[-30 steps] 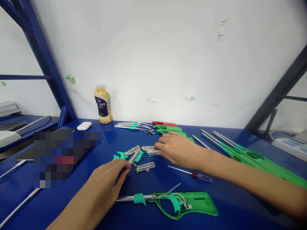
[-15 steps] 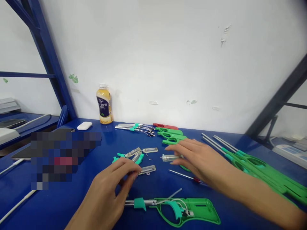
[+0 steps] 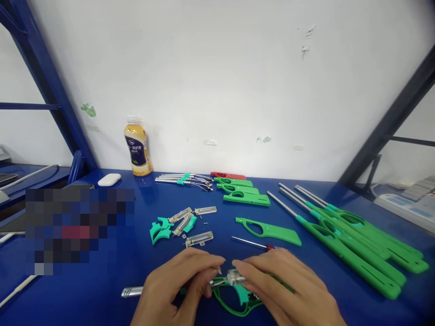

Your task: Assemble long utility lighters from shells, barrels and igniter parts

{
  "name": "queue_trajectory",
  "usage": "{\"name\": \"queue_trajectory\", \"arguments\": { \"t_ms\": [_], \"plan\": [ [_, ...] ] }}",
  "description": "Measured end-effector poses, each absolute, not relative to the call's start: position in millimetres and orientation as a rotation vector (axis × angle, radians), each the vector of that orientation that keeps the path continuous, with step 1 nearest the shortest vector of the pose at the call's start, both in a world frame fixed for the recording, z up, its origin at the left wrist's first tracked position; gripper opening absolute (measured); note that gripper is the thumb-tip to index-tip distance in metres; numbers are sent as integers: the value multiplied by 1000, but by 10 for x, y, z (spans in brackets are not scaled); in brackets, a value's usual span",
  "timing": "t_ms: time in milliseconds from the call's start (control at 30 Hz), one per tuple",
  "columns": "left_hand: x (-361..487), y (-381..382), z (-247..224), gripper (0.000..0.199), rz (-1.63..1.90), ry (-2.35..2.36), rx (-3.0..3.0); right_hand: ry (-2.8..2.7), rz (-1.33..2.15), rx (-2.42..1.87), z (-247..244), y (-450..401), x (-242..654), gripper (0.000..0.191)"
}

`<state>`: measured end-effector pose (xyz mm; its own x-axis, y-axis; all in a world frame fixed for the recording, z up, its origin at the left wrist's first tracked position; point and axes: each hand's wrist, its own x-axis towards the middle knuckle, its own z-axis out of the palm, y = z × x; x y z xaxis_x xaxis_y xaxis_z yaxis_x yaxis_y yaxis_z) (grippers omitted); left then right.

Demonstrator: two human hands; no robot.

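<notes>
In front of me lies an open lighter half-shell in green [image 3: 226, 308], with a teal trigger [image 3: 242, 293] and a metal barrel [image 3: 132, 292] extending left. My right hand [image 3: 288, 285] grips a clear lighter fuel tank [image 3: 234, 277] just above the shell. Beside it, my left hand [image 3: 180, 280] is closed in a pinch over the barrel's inner end; what its fingertips hold is too small to make out. The two hands are nearly touching and cover much of the shell. Beyond them lie several more clear fuel tanks [image 3: 200, 238] and loose teal triggers [image 3: 161, 232].
A screwdriver [image 3: 249, 242] and an empty green shell half [image 3: 272, 231] lie past my right hand. Assembled-looking long lighters [image 3: 356, 262] are on the right. Metal barrels with wires [image 3: 183, 180], a red shell [image 3: 231, 175] and a yellow bottle [image 3: 137, 149] stand or lie near the wall.
My right hand has brought the fuel tank down and toward me, over the open shell. My left hand has moved right and lower, from beside the loose tanks to the barrel.
</notes>
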<state>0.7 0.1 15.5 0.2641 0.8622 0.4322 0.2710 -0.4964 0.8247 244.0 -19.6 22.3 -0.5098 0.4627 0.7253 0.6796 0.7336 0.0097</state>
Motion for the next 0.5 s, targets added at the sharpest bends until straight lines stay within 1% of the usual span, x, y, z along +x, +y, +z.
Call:
{"name": "queue_trajectory", "arguments": {
  "t_ms": [100, 400, 500],
  "plan": [
    [44, -20, 163, 16, 1214, 1063, 1940, -2205, -359, -852, 219, -207, 2457, 27],
    [74, -55, 184, 16, 1128, 1053, 1918, -2220, -324, -890, 224, -224, 2460, 37],
    [95, -77, 173, 18, 1134, 1063, 1884, -2292, -363, -903, 187, -244, 2514, 43]
  ]
}}
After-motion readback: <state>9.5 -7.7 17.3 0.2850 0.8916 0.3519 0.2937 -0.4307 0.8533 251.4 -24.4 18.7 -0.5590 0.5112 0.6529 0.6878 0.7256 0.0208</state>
